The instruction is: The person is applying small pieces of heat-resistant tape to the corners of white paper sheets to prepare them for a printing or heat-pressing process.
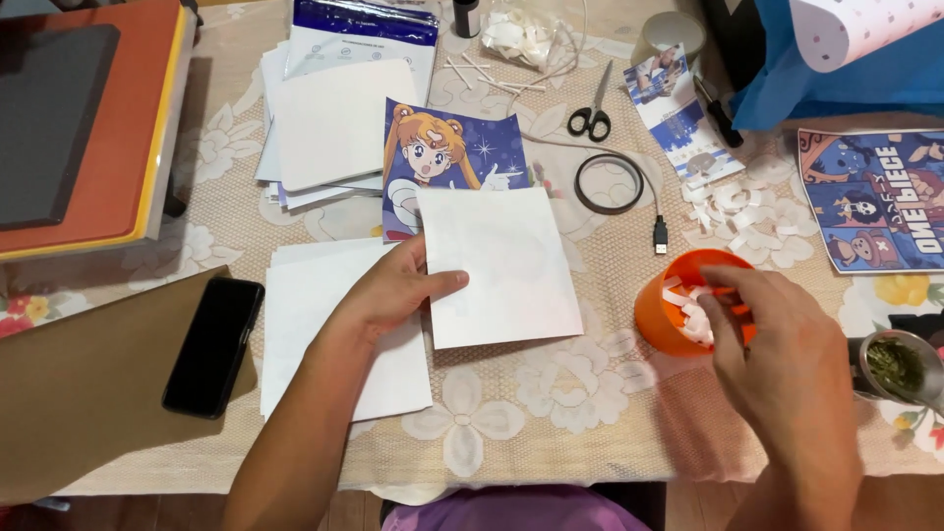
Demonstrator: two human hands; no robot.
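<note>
My left hand (395, 291) rests flat on the left edge of a white sheet of paper (506, 261) and pins it to the table. That sheet overlaps a cartoon print of a blonde girl (447, 152). My right hand (777, 349) reaches with pinched fingers into an orange cup (661, 315) filled with small white paper strips. Whether the fingers hold a strip is hidden.
A stack of white sheets (324, 334) lies under my left wrist, and a black phone (213, 344) sits on a brown board. Scissors (592, 113), a black tape ring (610, 183), a cable plug (661, 234), loose white strips (742, 211), a heat press (84, 128) and a poster (875, 197) surround them.
</note>
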